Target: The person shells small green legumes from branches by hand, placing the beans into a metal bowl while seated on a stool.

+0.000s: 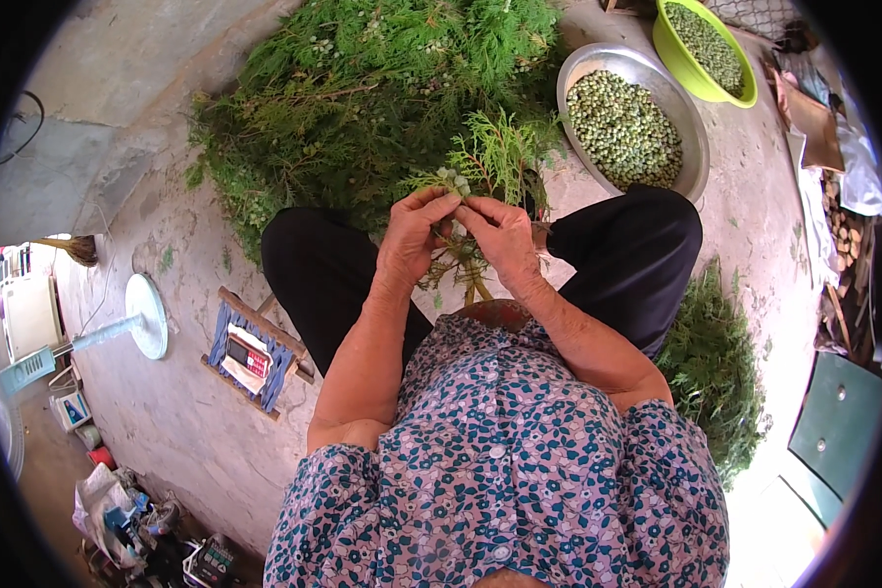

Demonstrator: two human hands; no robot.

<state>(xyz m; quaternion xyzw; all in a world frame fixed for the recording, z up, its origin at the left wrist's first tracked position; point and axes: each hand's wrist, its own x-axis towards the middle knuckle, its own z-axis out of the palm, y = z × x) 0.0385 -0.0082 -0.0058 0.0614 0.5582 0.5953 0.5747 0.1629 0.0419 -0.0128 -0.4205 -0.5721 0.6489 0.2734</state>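
Between my knees, my left hand pinches a green conifer sprig that bears pale green seed cones. The thumb and fingertips of my right hand close on the same sprig at the base of its cones. Both hands' fingertips meet there, so the exact grip is partly hidden. A yellow-green frond rises just beyond my right hand. Behind it spreads a large heap of cut conifer branches, some with cones. At the upper right stands a metal basin partly filled with loose green cones.
A lime-green plastic basin of small green pieces stands beyond the metal one. More branches lie right of my leg. To the left are a folding stool carrying a small device and a pedestal fan's base.
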